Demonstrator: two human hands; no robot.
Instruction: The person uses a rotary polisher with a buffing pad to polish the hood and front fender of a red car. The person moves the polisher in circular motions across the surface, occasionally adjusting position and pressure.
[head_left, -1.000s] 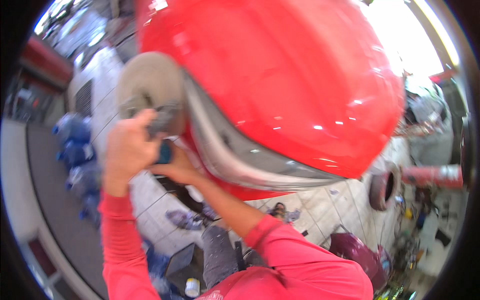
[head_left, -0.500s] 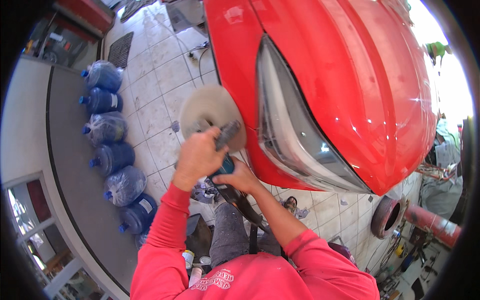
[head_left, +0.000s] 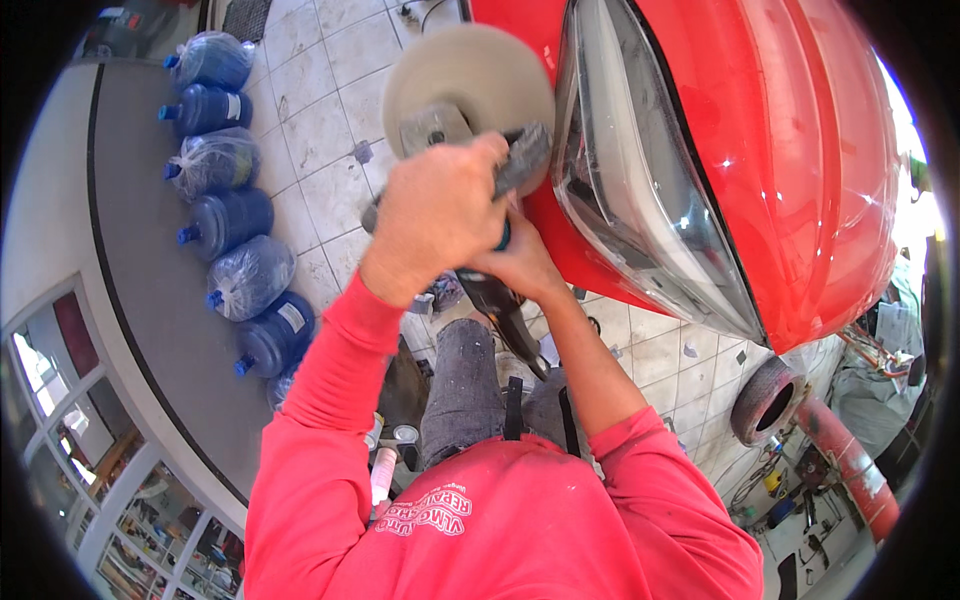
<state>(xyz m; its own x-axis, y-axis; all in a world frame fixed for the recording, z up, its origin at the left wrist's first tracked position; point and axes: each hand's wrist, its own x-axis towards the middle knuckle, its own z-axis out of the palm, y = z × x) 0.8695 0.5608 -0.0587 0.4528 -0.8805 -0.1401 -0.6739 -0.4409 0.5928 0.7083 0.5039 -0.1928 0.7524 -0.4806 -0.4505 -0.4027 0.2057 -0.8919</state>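
A power polisher [head_left: 497,312] with a large round beige pad [head_left: 480,70] is held out in front of me. The pad, smeared by motion, is beside the red bumper just left of the headlight [head_left: 640,160]; I cannot tell whether it touches. My left hand [head_left: 435,215] is wrapped round the grey front handle [head_left: 528,155], which juts out to either side of the fist. My right hand [head_left: 522,262] is closed round the polisher's body behind it, its fingers partly hidden. The dark rear end of the tool hangs toward my legs.
The red car [head_left: 790,130] fills the right side. Several blue water jugs [head_left: 225,222], some in clear plastic, line the grey wall at left. A spray can [head_left: 383,472] and small containers are by my left leg. A tyre [head_left: 765,400] and a red cylinder [head_left: 850,470] lie at right.
The polisher and both hands have moved up and to the right in the picture, with the pad now beside the headlight. The view has shifted too. Both hands keep their hold.
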